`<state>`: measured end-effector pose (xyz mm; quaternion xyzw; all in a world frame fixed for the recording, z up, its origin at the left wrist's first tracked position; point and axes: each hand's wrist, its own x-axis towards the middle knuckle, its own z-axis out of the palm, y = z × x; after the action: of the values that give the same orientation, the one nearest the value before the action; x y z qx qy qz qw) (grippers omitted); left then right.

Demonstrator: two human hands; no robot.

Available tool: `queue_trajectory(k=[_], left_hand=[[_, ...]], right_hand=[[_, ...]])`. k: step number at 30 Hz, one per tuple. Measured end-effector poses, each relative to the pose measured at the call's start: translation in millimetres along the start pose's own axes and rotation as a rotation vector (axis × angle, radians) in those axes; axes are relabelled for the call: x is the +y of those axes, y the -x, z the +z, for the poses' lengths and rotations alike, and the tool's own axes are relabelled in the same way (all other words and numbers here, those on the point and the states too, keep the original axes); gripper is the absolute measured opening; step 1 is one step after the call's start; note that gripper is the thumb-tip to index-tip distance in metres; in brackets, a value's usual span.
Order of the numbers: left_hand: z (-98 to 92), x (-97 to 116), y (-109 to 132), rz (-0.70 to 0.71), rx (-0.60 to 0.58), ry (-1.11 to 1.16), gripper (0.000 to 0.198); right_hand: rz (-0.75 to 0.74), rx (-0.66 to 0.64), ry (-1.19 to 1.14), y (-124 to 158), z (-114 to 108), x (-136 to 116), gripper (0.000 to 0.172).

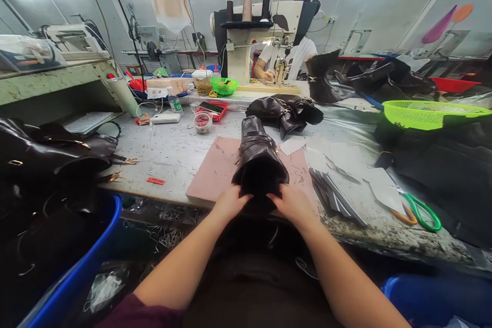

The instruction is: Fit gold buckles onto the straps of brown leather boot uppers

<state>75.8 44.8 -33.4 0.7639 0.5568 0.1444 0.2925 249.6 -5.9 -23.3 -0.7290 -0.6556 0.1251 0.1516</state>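
Note:
A dark brown leather boot upper point(258, 151) lies on a pinkish board point(209, 169), its wide opening facing me. On the left side of that opening my left hand point(231, 202) grips the rim, thumb inside. My right hand point(291, 203) holds the opposite side of the rim the same way. The outer fingers of both hands are hidden by the leather. Just behind it, more dark boot uppers point(282, 111) with buckled straps rest on the table. To the right of the board lie dark strips point(337, 196) and pale cut pieces point(338, 156).
Green and orange-handled scissors point(423, 212) lie at the right near a lime basket point(434, 113). Boot uppers point(49, 154) are heaped at left above a blue bin point(115, 210). A sewing machine point(246, 46) stands at the back, a person point(295, 59) behind it. A red tray point(219, 111) sits mid-table.

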Motion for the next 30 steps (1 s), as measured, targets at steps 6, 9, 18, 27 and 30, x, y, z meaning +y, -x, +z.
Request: queue_trajectory(k=[6, 9, 18, 27, 30], left_hand=[[0.7, 3.2, -2.0, 0.022, 0.044, -0.068, 0.020], [-0.4, 1.5, -4.1, 0.028, 0.036, -0.063, 0.019], [-0.1, -1.0, -4.3, 0.063, 0.034, -0.045, 0.020], [3.4, -5.6, -6.2, 0.069, 0.040, -0.077, 0.021], [3.5, -6.2, -6.3, 0.071, 0.042, -0.094, 0.020]], right_hand=[[0.027, -0.059, 0.051, -4.1, -3.1, 3.5, 0.021], [0.020, -0.080, 0.048, -4.3, -3.2, 4.2, 0.020], [0.030, -0.094, 0.040, -4.3, -1.8, 5.4, 0.020], [0.024, -0.104, 0.048, -5.2, -2.2, 5.8, 0.020], [0.025, -0.110, 0.045, -5.6, -2.5, 6.8, 0.020]])
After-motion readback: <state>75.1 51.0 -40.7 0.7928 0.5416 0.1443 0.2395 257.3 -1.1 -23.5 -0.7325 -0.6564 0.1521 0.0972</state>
